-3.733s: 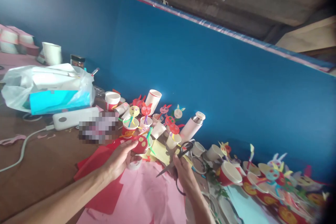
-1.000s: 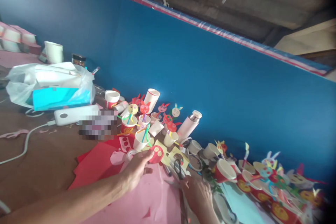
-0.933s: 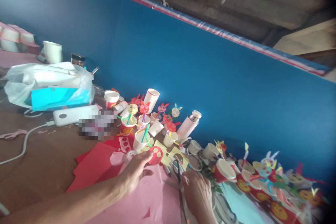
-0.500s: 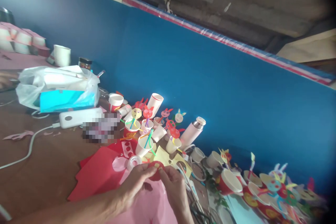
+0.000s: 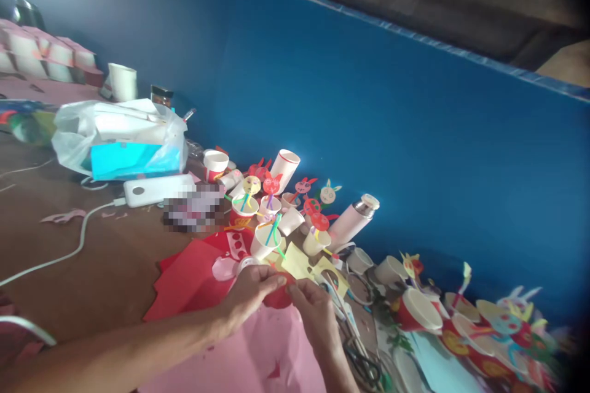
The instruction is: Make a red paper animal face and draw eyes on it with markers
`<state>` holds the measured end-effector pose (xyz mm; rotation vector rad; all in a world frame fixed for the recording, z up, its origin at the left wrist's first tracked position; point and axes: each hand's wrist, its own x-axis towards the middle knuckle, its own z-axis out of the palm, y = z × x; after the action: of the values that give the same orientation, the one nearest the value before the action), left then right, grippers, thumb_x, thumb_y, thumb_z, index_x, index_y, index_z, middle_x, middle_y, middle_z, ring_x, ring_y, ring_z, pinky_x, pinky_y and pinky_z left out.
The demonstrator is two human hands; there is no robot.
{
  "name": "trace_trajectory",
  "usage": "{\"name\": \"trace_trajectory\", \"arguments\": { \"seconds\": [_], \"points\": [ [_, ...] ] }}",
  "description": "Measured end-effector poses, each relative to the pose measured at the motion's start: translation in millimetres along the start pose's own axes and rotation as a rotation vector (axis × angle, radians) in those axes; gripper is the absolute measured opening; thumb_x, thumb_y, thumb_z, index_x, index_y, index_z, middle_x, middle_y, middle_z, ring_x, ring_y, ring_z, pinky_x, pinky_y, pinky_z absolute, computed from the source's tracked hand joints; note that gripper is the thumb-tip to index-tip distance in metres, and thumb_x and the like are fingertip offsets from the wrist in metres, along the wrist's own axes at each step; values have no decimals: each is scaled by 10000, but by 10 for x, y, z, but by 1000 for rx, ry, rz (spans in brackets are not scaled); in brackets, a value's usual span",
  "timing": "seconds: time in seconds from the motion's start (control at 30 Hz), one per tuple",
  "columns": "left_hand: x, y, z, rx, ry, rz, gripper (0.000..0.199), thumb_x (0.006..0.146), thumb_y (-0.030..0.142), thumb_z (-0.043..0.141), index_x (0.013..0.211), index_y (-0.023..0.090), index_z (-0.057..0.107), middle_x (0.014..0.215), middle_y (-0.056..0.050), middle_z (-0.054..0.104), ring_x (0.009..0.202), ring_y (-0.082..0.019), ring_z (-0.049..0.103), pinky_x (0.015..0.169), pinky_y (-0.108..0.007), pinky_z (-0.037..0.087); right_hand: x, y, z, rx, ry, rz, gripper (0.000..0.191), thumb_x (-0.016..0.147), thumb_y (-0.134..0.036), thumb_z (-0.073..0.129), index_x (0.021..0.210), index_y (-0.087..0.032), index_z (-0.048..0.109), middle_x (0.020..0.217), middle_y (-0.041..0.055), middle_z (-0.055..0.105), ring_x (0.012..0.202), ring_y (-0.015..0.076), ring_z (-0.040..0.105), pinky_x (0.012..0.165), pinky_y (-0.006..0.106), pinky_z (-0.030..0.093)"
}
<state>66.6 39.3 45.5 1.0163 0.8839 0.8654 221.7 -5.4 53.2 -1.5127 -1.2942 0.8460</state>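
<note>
A small round piece of red paper (image 5: 278, 298) is pinched between my two hands above pink paper (image 5: 249, 353). My left hand (image 5: 252, 292) grips its left and upper edge. On the right edge, the thumb and fingers of my right hand (image 5: 311, 306) are closed. Red sheets (image 5: 184, 282) lie left of my hands, with a roll of tape (image 5: 247, 264) partly hidden behind my left hand. Yellow paper scraps (image 5: 297, 263) are just beyond. Farther back stand paper cups (image 5: 266, 239) holding coloured straws, some topped with paper animal faces (image 5: 273, 184).
At the left are a plastic bag (image 5: 76, 141), a white power bank (image 5: 159, 190) with a cable, and stacked cups (image 5: 59, 61). A pink flask (image 5: 353, 221) leans near the blue partition (image 5: 391, 135). Scissors (image 5: 364, 363) and more decorated cups (image 5: 419, 310) stand at the right.
The camera view has shifted, so the table items appear farther right and higher. My hands still hold the red paper, now showing more of its lower part. The hand at the far left is gone.
</note>
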Motion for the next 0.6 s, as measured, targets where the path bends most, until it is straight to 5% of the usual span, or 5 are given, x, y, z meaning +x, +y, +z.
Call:
{"name": "trace_trajectory", "arguments": {
  "seconds": [0.13,0.23,0.33,0.47,0.6],
  "points": [
    [-155,221,-229,129,-26,129,493,841,622,601,999,158,658,902,-31,643,825,-193,568,670,-269,434,-63,5,-49,-15,-84,57,296,795,-399,666,597,-181,634,542,-44,507,551,112,436,555,232,349],
    [-279,322,-426,273,-26,301,442,934,575,480,849,166,627,810,-15,602,764,-167,539,721,-275,447,-178,38,27,-156,-196,109,208,795,-308,671,634,-180,705,579,-26,595,585,125,515,574,223,365],
    [-399,300,-549,376,-111,330,432,968,505,439,745,167,591,735,-4,582,705,-147,521,709,-257,439,-286,99,153,-352,-260,94,160,818,-226,659,687,-200,747,657,-9,699,641,145,616,603,213,391],
    [-587,255,-558,658,-304,298,398,1000,398,406,774,161,634,751,-17,637,738,-152,591,714,-231,462,-307,235,183,-603,-144,-34,146,858,-191,658,748,-229,746,723,-5,765,656,163,677,634,220,404],
    [-819,87,-431,1177,-503,601,246,949,251,493,912,170,722,922,-68,745,891,-206,674,851,-280,500,-250,419,87,-707,-45,-196,181,899,-204,628,746,-235,719,686,-13,744,583,147,649,595,226,385]
  ]
}}
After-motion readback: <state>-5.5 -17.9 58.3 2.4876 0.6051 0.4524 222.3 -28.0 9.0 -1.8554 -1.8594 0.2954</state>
